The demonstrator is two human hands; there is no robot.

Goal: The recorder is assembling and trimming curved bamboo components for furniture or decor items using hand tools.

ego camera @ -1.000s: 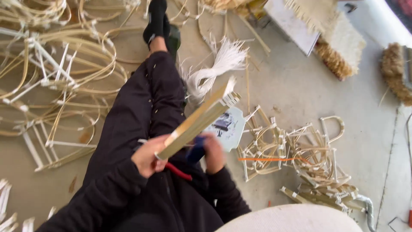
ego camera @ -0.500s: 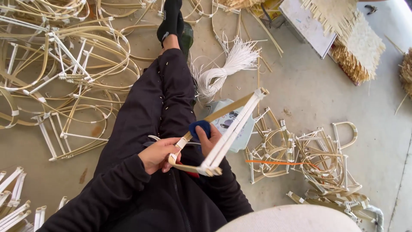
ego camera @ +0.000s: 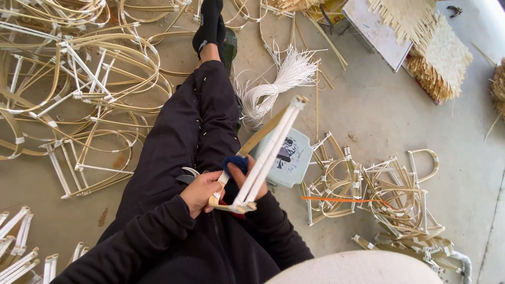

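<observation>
I sit on the floor with my legs stretched forward, in dark clothes. Both hands hold a narrow bamboo frame point(ego camera: 265, 150) wrapped in white strips, tilted up and away to the right. My left hand point(ego camera: 201, 192) grips its lower end near the corner. My right hand point(ego camera: 243, 178) holds the frame from behind, with a blue-handled tool point(ego camera: 235, 164) and something red showing under it. A bundle of white strips point(ego camera: 278, 81) lies on the floor beyond the frame.
Heaps of bent bamboo frames point(ego camera: 79, 79) cover the floor at left. More finished frames point(ego camera: 368, 189) pile up at right, with an orange strip across them. A pale blue stool point(ego camera: 290, 158) sits by my right knee. Woven mats point(ego camera: 436, 52) lie top right.
The frame has turned in my hands from a flat, edge-on pose to a view showing its two long sides. The camera has shifted slightly.
</observation>
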